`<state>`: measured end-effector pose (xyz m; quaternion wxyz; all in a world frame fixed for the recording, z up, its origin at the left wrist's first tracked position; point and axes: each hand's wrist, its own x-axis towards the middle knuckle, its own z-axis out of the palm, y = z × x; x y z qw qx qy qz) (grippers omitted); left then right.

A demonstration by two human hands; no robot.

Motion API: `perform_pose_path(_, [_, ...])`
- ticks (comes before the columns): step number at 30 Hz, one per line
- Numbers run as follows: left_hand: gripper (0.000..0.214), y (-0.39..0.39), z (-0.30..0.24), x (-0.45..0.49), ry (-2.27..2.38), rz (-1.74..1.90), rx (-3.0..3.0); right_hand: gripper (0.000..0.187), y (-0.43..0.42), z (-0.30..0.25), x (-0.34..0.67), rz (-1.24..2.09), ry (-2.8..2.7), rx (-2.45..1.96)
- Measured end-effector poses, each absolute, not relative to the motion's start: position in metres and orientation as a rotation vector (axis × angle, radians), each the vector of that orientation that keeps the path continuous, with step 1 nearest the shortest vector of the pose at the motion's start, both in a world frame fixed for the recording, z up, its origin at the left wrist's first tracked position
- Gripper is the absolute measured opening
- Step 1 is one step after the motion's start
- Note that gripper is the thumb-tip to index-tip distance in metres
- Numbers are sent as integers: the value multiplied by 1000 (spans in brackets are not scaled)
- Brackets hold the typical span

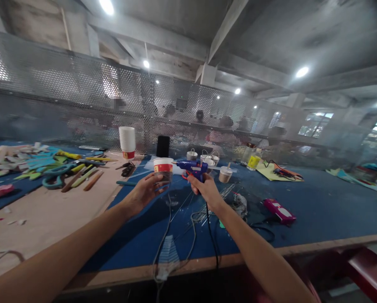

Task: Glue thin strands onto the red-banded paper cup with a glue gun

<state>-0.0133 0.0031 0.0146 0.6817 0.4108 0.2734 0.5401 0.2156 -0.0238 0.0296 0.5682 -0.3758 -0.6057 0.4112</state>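
My left hand [144, 191] is wrapped round a paper cup [163, 168] with a white rim and a red band, held upright above the blue table top [317, 210]. My right hand [205, 188] grips a blue hot glue gun [193, 167], its nozzle pointing left and close to the cup's rim. The gun's black cord [211, 235] hangs down from my right hand over the table's front edge. A thin wire or strand [168, 219] dangles below the cup.
A stack of white paper cups [127, 142] stands at the back. Scissors, coloured sticks and paper scraps [59, 168] lie left. Small tubs [225, 173], a jar [254, 159], a pink object [279, 210] and a black phone [163, 146] are nearby. A perforated metal screen [81, 97] backs the table.
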Motion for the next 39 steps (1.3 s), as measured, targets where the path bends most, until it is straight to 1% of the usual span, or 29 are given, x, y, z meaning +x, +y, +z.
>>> perform_pose_path(5, [27, 4, 14, -14, 569, 1188, 934, 40, -30, 26, 211, 900, -1571, -886])
perform_pose_path(11, [29, 7, 12, -18, 534, 1179, 1011, 34, -35, 15, 210, 644, -1647, -935])
perform_pose_path(16, [28, 6, 11, -19, 544, 1183, 1048, 29, -36, 15, 211, 473, -1774, -889])
perform_pose_path(21, [30, 5, 15, -22, 526, 1207, 1082, 29, -39, 20, 210, 307, -1841, -887])
perform_pose_path(28, [27, 0, 21, -20, 535, 1265, 1056, 31, -37, 19, 210, 242, -1852, -847])
perform_pose_path(33, [33, -4, 26, -16, 548, 1288, 1025, 32, -38, 21, 211, 209, -1865, -879])
perform_pose_path(39, [32, -4, 29, -17, 557, 1288, 1025, 37, -40, 24, 211, 200, -1890, -897])
